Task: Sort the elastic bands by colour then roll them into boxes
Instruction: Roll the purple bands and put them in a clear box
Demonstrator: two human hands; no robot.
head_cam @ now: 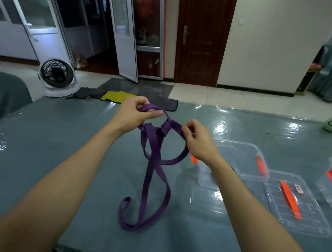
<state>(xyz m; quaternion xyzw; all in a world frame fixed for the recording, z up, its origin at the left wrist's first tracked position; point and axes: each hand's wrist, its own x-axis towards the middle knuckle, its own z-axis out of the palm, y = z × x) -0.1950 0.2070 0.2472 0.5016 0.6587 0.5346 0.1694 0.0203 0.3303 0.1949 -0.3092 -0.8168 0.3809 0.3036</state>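
Above the middle of the table [54, 154], head view: left hand [133, 114] and right hand [197, 144] each pinch the tangled purple band [150, 171]; its lower loops rest on the table. Step, as judged: untangling. Next: free the knot, then roll the band for the clear box [240, 155].

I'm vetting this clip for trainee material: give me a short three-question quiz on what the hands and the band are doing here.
1. True or false: the left hand and the right hand both grip the purple band.
2. Where does the band's lower loop rest? A on the table; B on the floor; C on a chair.
3. Fill in: the clear box beside the right hand has ____ latches.
Key: 1 true; 2 A; 3 orange.
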